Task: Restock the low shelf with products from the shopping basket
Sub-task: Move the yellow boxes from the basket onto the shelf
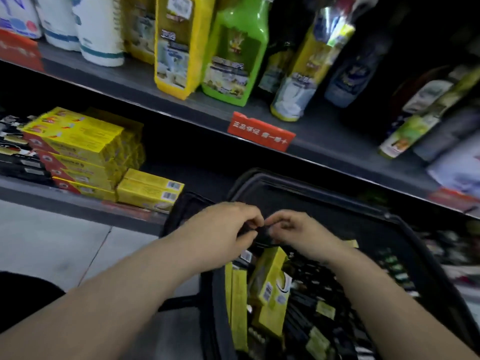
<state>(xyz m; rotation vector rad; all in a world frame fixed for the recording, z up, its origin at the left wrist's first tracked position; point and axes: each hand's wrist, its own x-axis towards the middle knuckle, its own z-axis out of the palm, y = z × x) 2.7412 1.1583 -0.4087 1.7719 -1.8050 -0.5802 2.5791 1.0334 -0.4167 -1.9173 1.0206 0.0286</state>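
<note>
Stacked yellow cardboard boxes (75, 149) at left end of low grey shelf (31, 194), front edge. Left hand (220, 229) and right hand (296, 232) over black plastic shopping basket (324, 197), fingers curled, pinching small dark curved piece (262, 235); blurred, unidentifiable. Upright yellow cartons (270, 287) inside basket, bottoms cut off.

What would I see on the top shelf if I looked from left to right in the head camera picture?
white paper rolls → yellow bottle → green bottle → yellow-and-silver wrapped bottle → dark blue bottle
</note>
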